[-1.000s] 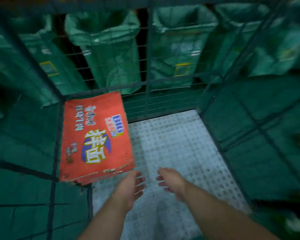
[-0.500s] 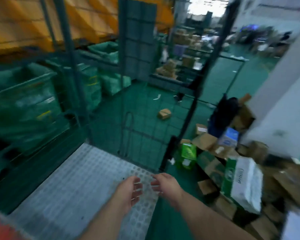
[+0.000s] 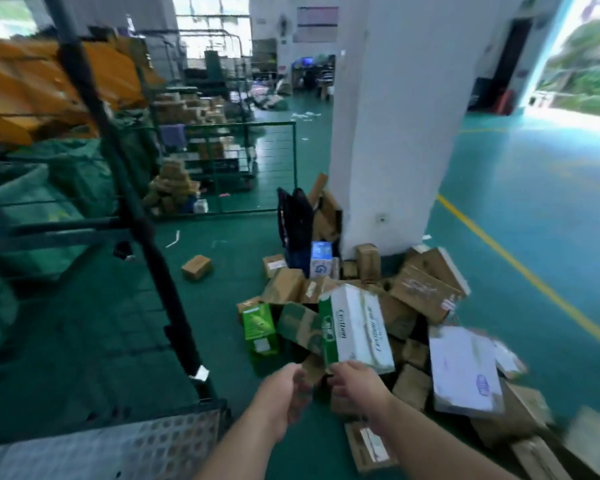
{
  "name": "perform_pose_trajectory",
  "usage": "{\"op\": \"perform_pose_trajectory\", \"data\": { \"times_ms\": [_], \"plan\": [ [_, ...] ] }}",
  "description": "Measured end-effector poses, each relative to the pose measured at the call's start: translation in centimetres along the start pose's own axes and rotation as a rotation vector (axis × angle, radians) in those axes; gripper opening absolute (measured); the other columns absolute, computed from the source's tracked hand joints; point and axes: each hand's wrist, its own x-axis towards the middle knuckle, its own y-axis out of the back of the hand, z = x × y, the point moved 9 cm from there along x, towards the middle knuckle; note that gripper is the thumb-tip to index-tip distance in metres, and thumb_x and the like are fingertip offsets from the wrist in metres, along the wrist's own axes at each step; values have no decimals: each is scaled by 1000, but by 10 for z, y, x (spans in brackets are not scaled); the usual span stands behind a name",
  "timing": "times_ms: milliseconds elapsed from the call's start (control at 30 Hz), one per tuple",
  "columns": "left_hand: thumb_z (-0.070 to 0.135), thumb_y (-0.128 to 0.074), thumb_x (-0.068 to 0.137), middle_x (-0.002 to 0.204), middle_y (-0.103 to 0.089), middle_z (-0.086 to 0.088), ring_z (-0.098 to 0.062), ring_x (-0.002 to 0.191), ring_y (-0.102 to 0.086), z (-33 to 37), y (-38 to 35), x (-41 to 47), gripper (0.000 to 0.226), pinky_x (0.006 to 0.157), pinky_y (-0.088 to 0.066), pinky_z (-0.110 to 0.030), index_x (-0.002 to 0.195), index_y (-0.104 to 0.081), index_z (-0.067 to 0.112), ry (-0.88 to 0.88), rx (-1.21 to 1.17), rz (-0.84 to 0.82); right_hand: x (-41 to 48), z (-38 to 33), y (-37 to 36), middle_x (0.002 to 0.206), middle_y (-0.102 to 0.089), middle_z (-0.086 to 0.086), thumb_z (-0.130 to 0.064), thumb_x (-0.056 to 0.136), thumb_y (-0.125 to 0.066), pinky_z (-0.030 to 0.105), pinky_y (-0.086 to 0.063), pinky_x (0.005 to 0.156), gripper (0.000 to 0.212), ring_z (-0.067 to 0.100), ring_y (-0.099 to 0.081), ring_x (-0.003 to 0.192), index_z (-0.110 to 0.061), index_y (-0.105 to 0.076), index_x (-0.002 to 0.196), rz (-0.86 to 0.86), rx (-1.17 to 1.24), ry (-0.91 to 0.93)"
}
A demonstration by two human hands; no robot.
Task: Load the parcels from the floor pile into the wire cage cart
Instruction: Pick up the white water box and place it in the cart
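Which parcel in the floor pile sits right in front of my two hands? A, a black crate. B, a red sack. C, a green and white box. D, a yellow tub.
C: the green and white box lies on the pile just beyond both hands, left and right.

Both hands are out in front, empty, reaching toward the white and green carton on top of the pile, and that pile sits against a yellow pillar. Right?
Not quite: the pillar is white, not yellow, as the head view shows. The rest holds: the left hand and right hand are out in front, empty, reaching toward the white and green carton on top of the pile.
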Motion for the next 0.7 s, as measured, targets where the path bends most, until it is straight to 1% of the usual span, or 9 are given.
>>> {"op": "perform_pose_trajectory", "data": {
  "times_ms": [67,100,200,267,367,467,567,633,700],
  "plan": [
    [30,-54,99,65,-67,1,-17,56,-58,-1,-45,12,25,53,-34,-25,80,-66,19,17,35,-19,17,4,46,87,-69,12,-19,99,-60,27,-51,59,18,20,-62,67,-5,-69,105,28,52,-10],
    [31,-54,100,66,-67,1,-17,57,-58,-3,-65,17,25,54,-35,-25,81,-66,19,21,55,-24,24,8,67,86,-67,11,-19,100,-58,26,-50,58,17,19,-60,64,-6,-68,105,34,72,-15],
    [30,-52,100,65,-66,2,-17,59,-57,-11,-116,28,23,54,-34,-27,83,-64,19,58,117,-40,41,32,118,80,-65,11,-23,94,-58,35,-47,61,18,21,-59,66,-11,-71,94,55,97,-60],
    [30,-51,101,67,-67,3,-17,61,-58,-19,-141,37,23,55,-37,-27,86,-64,19,103,182,-48,50,54,144,84,-69,15,-25,94,-57,35,-45,60,22,24,-60,70,-9,-72,99,72,94,-123],
    [32,-51,101,76,-69,1,-19,67,-61,-32,-170,55,22,59,-41,-28,91,-65,18,156,261,-63,58,76,170,92,-68,11,-22,100,-53,29,-41,58,22,21,-57,73,-9,-67,109,91,119,-198],
    [33,-52,101,87,-69,-2,-21,75,-63,-37,-192,80,21,61,-44,-30,96,-66,17,181,341,-71,69,93,189,93,-69,6,-22,102,-52,26,-41,60,21,19,-58,74,-10,-67,110,106,142,-266],
    [32,-51,102,87,-69,-2,-21,73,-63,-41,-223,111,21,64,-43,-30,98,-65,17,231,407,-111,87,102,205,84,-65,6,-19,101,-54,27,-37,59,17,17,-54,66,-5,-64,102,127,214,-304],
    [30,-51,102,84,-68,-2,-20,72,-63,-39,-244,132,20,64,-43,-31,98,-63,16,255,446,-144,100,101,214,78,-64,3,-16,101,-52,26,-37,58,14,15,-54,61,-7,-63,98,146,235,-325],
    [29,-51,103,84,-67,-3,-20,72,-63,-37,-264,157,19,64,-44,-31,98,-63,15,271,479,-182,118,100,226,80,-67,3,-17,99,-55,25,-40,58,17,16,-58,63,-6,-66,103,205,235,-337]
  ]
}}
